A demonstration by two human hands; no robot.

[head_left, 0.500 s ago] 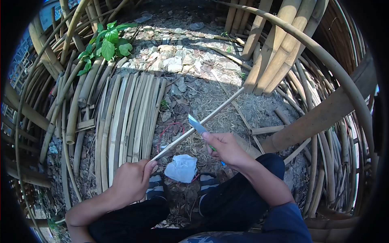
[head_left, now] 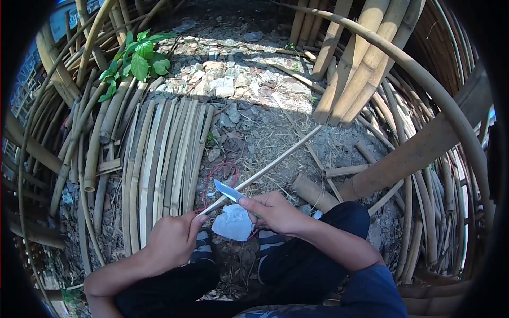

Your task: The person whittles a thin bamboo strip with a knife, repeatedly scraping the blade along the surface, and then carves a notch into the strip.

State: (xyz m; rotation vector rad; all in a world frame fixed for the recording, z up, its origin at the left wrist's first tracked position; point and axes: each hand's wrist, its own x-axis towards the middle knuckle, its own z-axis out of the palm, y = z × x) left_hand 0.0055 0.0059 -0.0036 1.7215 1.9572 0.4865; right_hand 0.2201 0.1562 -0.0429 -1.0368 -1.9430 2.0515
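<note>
Bamboo strip (head_left: 281, 156), near end tight in left hand (head_left: 172, 236), knife (head_left: 228, 191) across it, tight in right hand (head_left: 274, 212).

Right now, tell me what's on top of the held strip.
The blade crosses over the strip near the left hand. The stretch beneath the blade and the end in that hand are covered.

leafy green plant (head_left: 140, 64) at upper left, sunlit stones (head_left: 221, 86), crumpled whitish bag (head_left: 231, 227), thick bamboo poles (head_left: 367, 77)
</note>
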